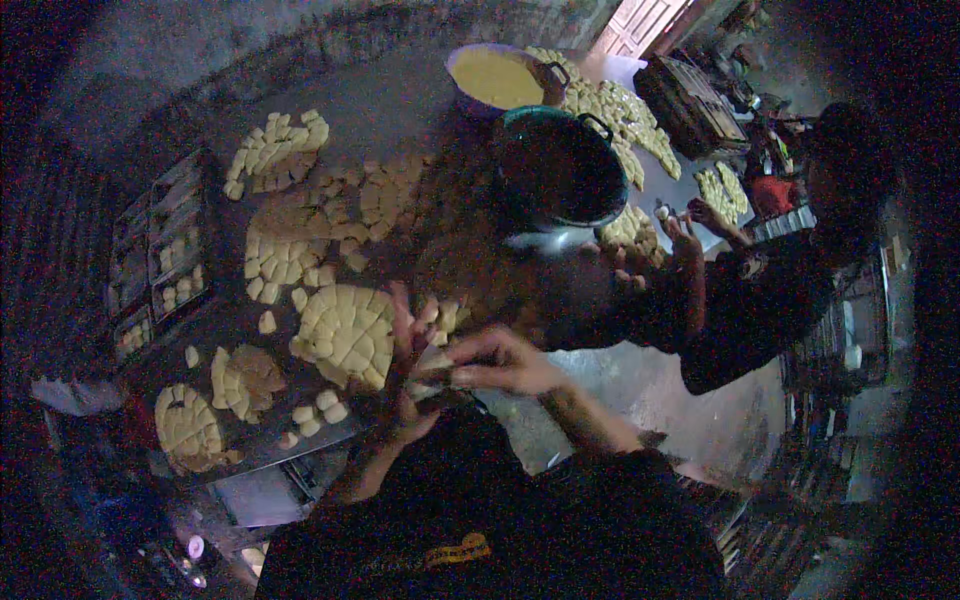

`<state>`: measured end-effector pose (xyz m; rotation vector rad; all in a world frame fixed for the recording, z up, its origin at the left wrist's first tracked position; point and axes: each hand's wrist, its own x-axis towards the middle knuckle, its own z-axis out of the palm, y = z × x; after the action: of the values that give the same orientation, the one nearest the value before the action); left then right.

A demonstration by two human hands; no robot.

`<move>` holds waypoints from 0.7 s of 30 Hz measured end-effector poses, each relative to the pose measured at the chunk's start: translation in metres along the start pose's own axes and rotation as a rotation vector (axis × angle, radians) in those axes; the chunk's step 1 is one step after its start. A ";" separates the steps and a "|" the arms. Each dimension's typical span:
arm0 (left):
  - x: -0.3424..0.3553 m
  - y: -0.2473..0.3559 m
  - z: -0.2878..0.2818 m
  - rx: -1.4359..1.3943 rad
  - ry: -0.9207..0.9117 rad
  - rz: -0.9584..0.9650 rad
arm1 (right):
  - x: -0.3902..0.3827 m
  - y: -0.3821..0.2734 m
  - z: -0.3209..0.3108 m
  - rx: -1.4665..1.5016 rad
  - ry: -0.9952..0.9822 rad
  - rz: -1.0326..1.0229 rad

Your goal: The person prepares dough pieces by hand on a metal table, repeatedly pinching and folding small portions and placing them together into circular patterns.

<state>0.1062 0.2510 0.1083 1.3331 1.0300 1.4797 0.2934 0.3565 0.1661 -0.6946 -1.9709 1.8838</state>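
Note:
My left hand (408, 390) is at the table's near edge, fingers stretching up beside a large round of pale dough (345, 333) cut into pieces. My right hand (508, 362) reaches in from the right with fingers pinched together. Between both hands is a small pale dough piece (432, 374); blur and dim light hide its exact shape. Just beyond my left fingers lie a few loose dough pieces (440, 318). Another cut dough round (188, 425) rests at the near left, with small dough balls (322, 410) along the edge.
A wooden crate (205, 275) holding dough pieces stands at the left. Beyond are a basin of yellow mixture (495, 78) and a dark green-rimmed basin (562, 170). Across the table at right, a co-worker (760, 290) handles dough. More cut dough (280, 150) lies at the far left.

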 end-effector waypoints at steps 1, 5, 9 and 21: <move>0.008 -0.009 0.002 -0.104 0.080 -0.066 | 0.006 -0.013 -0.026 -0.079 0.156 -0.029; 0.030 -0.029 -0.001 -0.359 0.325 -0.193 | 0.044 -0.007 -0.170 -0.612 0.549 -0.116; 0.030 -0.029 -0.001 -0.156 0.471 -0.179 | 0.085 0.058 -0.280 -1.013 0.412 -0.004; -0.016 -0.019 -0.021 -0.067 0.719 -0.346 | 0.104 0.111 -0.300 -0.930 0.118 0.112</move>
<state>0.0878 0.2407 0.0843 0.5159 1.5470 1.7293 0.3851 0.6655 0.0681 -1.1181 -2.7243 0.8390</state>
